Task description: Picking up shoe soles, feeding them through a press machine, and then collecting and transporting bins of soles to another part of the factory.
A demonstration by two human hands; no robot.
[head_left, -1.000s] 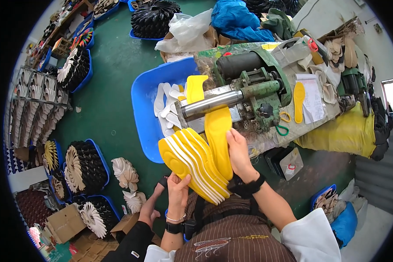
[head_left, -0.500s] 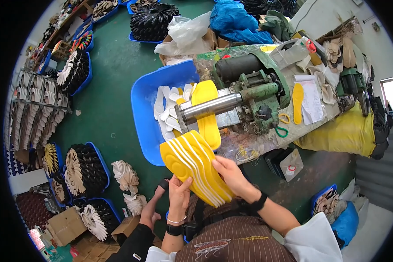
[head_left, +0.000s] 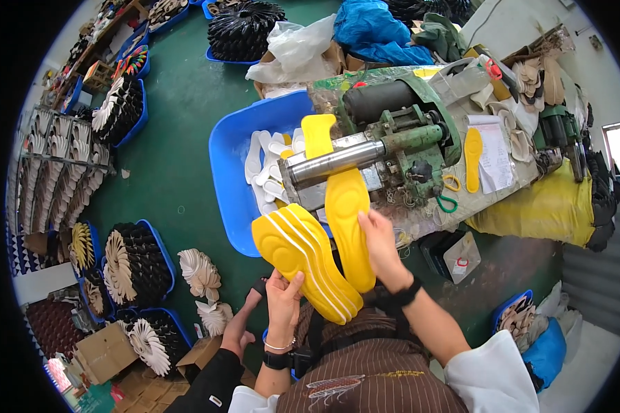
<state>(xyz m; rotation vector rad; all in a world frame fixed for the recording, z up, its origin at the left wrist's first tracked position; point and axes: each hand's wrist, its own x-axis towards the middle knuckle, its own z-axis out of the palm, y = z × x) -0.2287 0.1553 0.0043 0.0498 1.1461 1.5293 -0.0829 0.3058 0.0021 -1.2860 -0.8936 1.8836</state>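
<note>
My left hand (head_left: 282,299) is closed on the near left edge of a fanned stack of yellow insoles (head_left: 289,251) with white edges. My right hand (head_left: 382,248) grips the right edge of a single yellow insole (head_left: 350,234), lying just right of the stack. The far end of that insole meets the steel roller (head_left: 334,165) of a green machine (head_left: 420,148). Yellow insole material (head_left: 318,134) sticks out past the roller's far side; the roller hides whether it is a separate piece. Left of the roller, a blue bin (head_left: 231,189) holds white and yellow insoles (head_left: 256,162).
The machine stands on a worn bench (head_left: 420,221), with a yellow insole (head_left: 472,160), papers (head_left: 492,155) and green-handled scissors (head_left: 448,203) to the right. Blue tubs (head_left: 169,265) of stacked insoles stand on the green floor at left. A bare foot (head_left: 256,292) shows near my left arm.
My right hand has moved from the stack up and right toward the roller, bringing one insole with it. The insole under the roller has shifted away from me. My left hand still holds the stack.
</note>
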